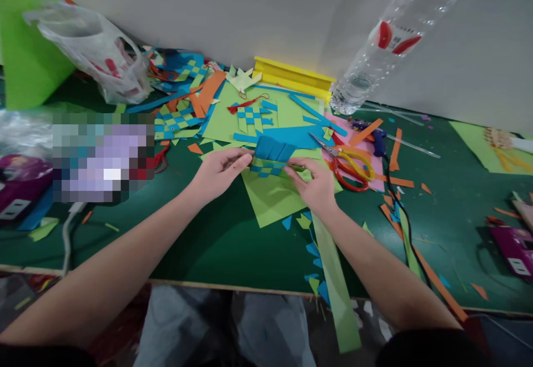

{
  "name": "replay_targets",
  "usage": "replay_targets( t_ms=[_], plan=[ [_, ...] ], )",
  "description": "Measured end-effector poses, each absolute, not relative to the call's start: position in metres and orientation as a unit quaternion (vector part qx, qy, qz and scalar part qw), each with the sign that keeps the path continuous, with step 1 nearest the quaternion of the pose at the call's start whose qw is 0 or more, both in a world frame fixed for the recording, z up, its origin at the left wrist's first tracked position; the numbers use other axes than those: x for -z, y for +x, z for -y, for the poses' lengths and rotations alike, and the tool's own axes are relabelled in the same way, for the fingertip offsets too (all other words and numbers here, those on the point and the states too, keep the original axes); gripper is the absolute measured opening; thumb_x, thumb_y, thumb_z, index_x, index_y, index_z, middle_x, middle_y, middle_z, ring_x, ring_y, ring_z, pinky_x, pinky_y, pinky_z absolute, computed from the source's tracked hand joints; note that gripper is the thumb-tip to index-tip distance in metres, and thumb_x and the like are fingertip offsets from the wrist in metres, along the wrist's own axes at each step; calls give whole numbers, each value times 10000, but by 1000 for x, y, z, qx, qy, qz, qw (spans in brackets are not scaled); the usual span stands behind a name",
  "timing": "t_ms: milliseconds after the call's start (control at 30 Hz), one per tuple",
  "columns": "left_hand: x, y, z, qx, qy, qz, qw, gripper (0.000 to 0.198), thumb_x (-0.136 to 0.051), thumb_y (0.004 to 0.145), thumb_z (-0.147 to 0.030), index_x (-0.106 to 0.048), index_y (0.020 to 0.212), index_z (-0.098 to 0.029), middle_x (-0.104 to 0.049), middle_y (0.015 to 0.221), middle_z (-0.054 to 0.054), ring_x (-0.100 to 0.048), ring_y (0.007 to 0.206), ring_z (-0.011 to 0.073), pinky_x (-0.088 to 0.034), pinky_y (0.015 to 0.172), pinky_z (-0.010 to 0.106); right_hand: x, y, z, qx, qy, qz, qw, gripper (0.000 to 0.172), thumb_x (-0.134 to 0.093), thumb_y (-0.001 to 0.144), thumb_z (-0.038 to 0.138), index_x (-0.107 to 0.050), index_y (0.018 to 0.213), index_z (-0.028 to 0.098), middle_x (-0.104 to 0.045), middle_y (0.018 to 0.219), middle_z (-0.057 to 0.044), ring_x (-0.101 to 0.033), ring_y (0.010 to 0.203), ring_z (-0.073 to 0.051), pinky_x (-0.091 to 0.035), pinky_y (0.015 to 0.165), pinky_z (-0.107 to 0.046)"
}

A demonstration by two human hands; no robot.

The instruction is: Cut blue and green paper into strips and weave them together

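Between my two hands is a small woven paper piece (270,166), blue strips crossed with light green ones in a checkered band. Its upper part is still plain blue slits. My left hand (222,171) pinches its left edge between thumb and fingers. On the other side, my right hand (313,182) grips the right edge, where green strip ends stick out. Beneath the piece lies a light green paper sheet (264,206). Scissors (350,167) with red and yellow handles rest just right of my right hand. A finished-looking blue and green woven piece (252,118) lies behind.
A yellow plastic strip (293,77) stands by the wall, beside a tilted clear bottle (375,56). A glue gun (378,140) trails a black cable. At left are a plastic bag (97,56) and a pixelated device (106,161). Paper scraps (315,253) litter the green table (200,253).
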State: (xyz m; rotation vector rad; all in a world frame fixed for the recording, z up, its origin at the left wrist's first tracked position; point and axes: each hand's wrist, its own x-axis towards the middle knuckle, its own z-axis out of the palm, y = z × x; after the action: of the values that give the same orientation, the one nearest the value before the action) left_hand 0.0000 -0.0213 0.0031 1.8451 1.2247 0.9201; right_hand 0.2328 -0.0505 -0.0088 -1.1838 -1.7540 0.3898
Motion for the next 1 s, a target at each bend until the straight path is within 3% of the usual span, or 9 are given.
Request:
replay_targets(
  t_ms=[167,300,433,533,733,1000],
  plan=[
    [-7,1,24,-348,740,-443,368,415,-624,831,-574,-714,918,-178,-713,821,51,-649,720,190,-517,665,289,5,231,52,-220,-483,697,483,108,-693,835,313,-740,901,242,-774,891,-4,-733,832,-171,-626,745,-316],
    [-9,0,24,-318,768,-448,329,396,-546,895,-533,-641,734,-184,-588,631,0,-540,565,137,-428,548,251,5,230,54,-233,-475,704,474,104,-701,828,305,-740,896,236,-774,883,-10,-731,813,-166,-624,716,-299],
    [-10,0,23,-309,782,-445,309,398,-539,897,-493,-608,660,-182,-525,577,-12,-478,520,119,-390,514,241,5,230,55,-209,-473,713,474,89,-679,846,301,-738,876,242,-766,865,-14,-721,806,-171,-617,725,-320],
    [-10,2,23,-320,770,-449,321,366,-578,861,-490,-662,693,-176,-593,606,3,-533,553,137,-433,539,247,6,231,54,-194,-470,721,471,94,-658,862,290,-736,900,253,-758,854,-8,-711,805,-174,-609,749,-346],
    [-9,3,24,-313,745,-481,340,326,-618,823,-471,-760,861,-180,-726,759,45,-662,718,209,-523,667,284,11,232,50,-123,-450,747,473,71,-659,870,260,-723,894,279,-767,856,24,-712,778,-176,-493,1025,-481],
    [-10,2,23,-310,747,-489,327,372,-588,837,-486,-761,888,-161,-726,741,45,-623,619,173,-494,585,257,11,231,50,-113,-454,752,463,58,-659,865,237,-695,880,280,-768,856,39,-713,788,-175,-461,1035,-508]
  ],
)
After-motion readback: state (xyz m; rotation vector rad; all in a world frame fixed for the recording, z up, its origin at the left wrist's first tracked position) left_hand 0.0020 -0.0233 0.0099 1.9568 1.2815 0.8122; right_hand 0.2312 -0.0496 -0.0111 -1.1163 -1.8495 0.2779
